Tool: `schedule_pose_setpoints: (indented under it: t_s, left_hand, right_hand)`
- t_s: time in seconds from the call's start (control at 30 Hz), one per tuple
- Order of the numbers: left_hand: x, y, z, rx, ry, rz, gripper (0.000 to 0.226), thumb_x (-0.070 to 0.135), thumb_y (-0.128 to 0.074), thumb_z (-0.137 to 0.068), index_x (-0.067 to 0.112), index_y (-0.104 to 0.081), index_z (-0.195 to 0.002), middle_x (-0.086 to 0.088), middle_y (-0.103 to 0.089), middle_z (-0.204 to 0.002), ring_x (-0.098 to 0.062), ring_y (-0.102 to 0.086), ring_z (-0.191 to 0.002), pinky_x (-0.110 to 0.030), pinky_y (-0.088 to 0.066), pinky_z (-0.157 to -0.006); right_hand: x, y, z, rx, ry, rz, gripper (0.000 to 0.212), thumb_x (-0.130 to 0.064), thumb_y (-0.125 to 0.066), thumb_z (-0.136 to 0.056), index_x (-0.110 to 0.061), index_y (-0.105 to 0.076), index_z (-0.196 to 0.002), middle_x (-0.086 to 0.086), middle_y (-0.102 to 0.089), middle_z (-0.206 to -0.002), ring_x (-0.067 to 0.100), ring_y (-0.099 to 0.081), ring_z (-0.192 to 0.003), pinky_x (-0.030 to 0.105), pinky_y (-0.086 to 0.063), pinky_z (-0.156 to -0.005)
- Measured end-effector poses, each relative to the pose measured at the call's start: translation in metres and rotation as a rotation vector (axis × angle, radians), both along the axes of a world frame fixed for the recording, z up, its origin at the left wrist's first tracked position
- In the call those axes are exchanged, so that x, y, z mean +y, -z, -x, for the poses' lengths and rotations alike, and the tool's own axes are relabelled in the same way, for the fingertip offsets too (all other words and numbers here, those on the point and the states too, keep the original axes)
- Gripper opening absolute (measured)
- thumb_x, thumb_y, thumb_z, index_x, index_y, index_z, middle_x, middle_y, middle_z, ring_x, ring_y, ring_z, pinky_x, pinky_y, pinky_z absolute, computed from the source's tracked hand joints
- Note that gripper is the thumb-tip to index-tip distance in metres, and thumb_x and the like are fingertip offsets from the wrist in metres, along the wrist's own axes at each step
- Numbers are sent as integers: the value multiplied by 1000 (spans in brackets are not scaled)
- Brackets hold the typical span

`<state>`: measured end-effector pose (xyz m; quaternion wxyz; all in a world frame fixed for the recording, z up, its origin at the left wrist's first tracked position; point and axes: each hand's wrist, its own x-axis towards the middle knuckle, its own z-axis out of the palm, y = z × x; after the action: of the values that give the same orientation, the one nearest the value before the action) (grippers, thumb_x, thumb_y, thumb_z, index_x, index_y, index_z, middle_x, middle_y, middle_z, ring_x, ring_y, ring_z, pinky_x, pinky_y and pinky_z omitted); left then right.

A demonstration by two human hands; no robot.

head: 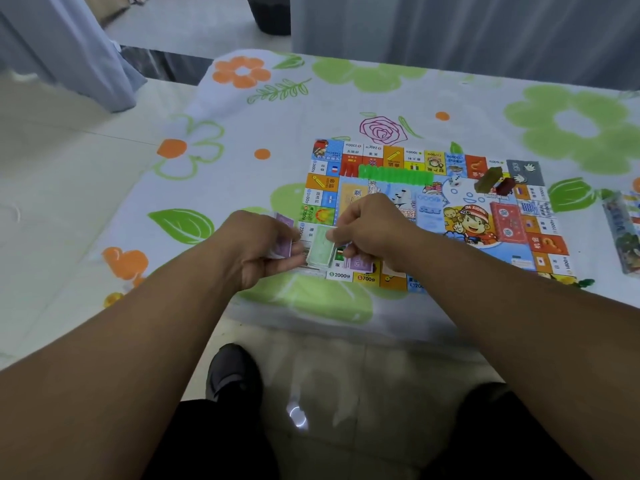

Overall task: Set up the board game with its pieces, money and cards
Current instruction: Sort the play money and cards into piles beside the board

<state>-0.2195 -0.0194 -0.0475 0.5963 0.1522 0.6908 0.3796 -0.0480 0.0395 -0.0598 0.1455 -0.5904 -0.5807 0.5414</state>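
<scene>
A colourful game board lies flat on the flowered tablecloth. My left hand grips a small stack of purple play-money notes at the board's near left corner. My right hand pinches a green note over that same corner. Another purple note lies on the board under my right hand. A row of green plastic houses sits along the board's far side. An olive piece and a dark red piece stand near the far right corner. A red card deck rests on the board.
A clear packet of cards lies on the table to the right of the board. The table's near edge is just below the board. My shoe and legs are on the tiled floor beneath. Curtains hang behind the table.
</scene>
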Motion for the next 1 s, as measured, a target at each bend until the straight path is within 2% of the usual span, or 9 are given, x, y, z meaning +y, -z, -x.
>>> schedule_pose_setpoints:
  t_s: [0.1,0.2,0.33,0.43,0.53,0.6,0.83,0.93,1.0]
  left_hand:
    - [0,-1,-1,-10,23,-9,7,-2,-59,-91,3,-64,-90,-9,-72,-70,-16,-71,-60,-29,-56,-49]
    - [1,-4,-2,-48,40,-19,10,1,-57,-89,8,-64,-89,-12,-68,-85,-22,-69,-77,-32,-58,-57]
    - [1,-9,-7,-119,50,-32,14,3,-50,-85,8,-61,-93,-10,-64,-84,-22,-66,-73,-34,-60,-59]
    - [1,-10,-12,-151,47,-53,21,-1,-47,-86,2,-60,-102,-13,-67,-85,-23,-69,-72,-36,-60,-59]
    - [1,-9,-16,-147,39,-61,22,-9,-49,-89,-4,-61,-107,-19,-71,-87,-26,-73,-71,-36,-59,-57]
    - [2,-8,-20,-140,60,-71,20,-11,-53,-89,-3,-65,-104,-16,-73,-86,-25,-73,-70,-35,-59,-57]
    - [3,-8,-30,-126,124,-80,21,-8,-64,-88,3,-70,-105,-10,-76,-91,-22,-75,-76,-30,-59,-56]
    - [5,-6,-30,-134,117,-60,19,-1,-61,-93,5,-67,-109,-9,-77,-94,-21,-75,-78,-34,-62,-60]
    - [6,-6,-30,-137,104,-41,15,4,-59,-94,5,-64,-108,-8,-74,-83,-20,-72,-73,-37,-63,-63]
  right_hand:
    - [1,3,1,-52,-14,-29,21,-8,-82,-81,5,-67,-88,15,-68,-64,13,-61,-42,30,-48,-46]
    - [3,3,-1,-104,-8,-57,24,-12,-84,-79,5,-68,-87,13,-64,-58,14,-57,-38,27,-48,-45]
    - [5,0,-5,-94,26,-88,25,-12,-82,-82,8,-68,-90,17,-60,-68,23,-53,-50,26,-45,-46]
    - [4,-5,-6,9,14,-73,19,-10,-75,-88,6,-67,-91,17,-59,-72,21,-49,-50,24,-39,-43]
    - [2,-11,-6,105,-23,-68,20,-22,-71,-92,-3,-68,-90,13,-67,-81,12,-53,-44,23,-39,-41]
    - [1,-13,-8,132,-45,-66,23,-27,-72,-92,-5,-68,-91,11,-70,-86,10,-56,-45,24,-40,-41]
    - [2,-16,-20,85,-61,-79,15,-9,-77,-86,-1,-68,-94,5,-66,-68,8,-59,-46,25,-44,-42]
    - [6,-16,-30,29,-18,-55,6,-7,-72,-89,-2,-70,-91,7,-68,-73,9,-60,-45,23,-43,-42]
    - [7,-15,-37,-10,-9,-25,8,-5,-69,-91,2,-70,-94,15,-68,-79,11,-58,-46,24,-41,-44]
